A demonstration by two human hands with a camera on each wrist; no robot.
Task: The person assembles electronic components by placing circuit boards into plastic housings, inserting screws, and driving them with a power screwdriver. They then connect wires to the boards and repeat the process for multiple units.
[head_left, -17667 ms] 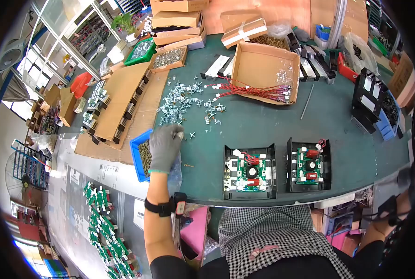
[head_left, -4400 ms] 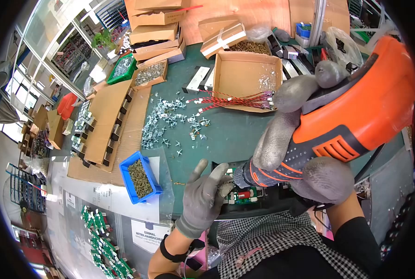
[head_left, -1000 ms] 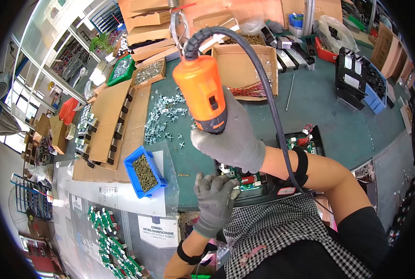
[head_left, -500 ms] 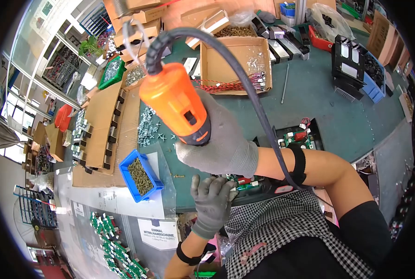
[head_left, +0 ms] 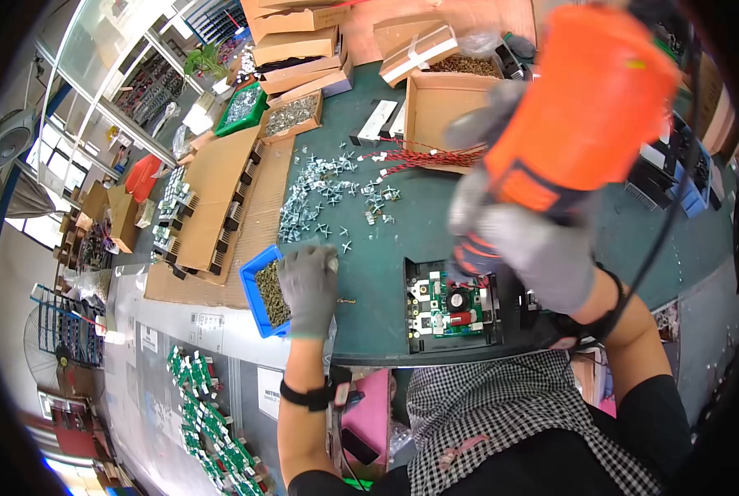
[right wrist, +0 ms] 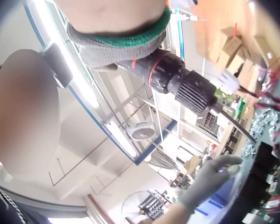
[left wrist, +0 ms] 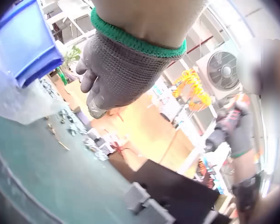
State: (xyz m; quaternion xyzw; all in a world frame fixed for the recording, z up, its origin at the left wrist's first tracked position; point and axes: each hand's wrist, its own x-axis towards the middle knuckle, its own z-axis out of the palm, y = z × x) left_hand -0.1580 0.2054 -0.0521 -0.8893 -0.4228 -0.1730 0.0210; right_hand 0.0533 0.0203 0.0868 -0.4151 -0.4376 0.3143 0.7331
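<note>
My right gloved hand [head_left: 543, 248] grips an orange and black electric screwdriver [head_left: 584, 107], blurred and tilted. In the right wrist view its thin bit [right wrist: 238, 126] points down near the black tray's edge. The screwdriver's nose overlaps the back of a black tray [head_left: 412, 335] that holds a green circuit board [head_left: 444, 318] with red wires. My left gloved hand [head_left: 310, 285] is at the right side of a blue bin [head_left: 254, 314] of small brassy screws [head_left: 272, 291]. In the left wrist view its fingers [left wrist: 99, 95] are bent together; I cannot tell whether they hold a screw.
Many small silvery metal parts [head_left: 315, 194] lie behind the left hand. A cardboard box [head_left: 435, 103] with red wires stands at the back. More black parts [head_left: 650, 178] are at the right, partly behind the screwdriver. The screwdriver's cable [head_left: 675, 198] hangs at the right.
My right hand has moved right with the screwdriver, uncovering the tray and board. My left hand has moved from the tray's front left corner back and left to the blue bin.
</note>
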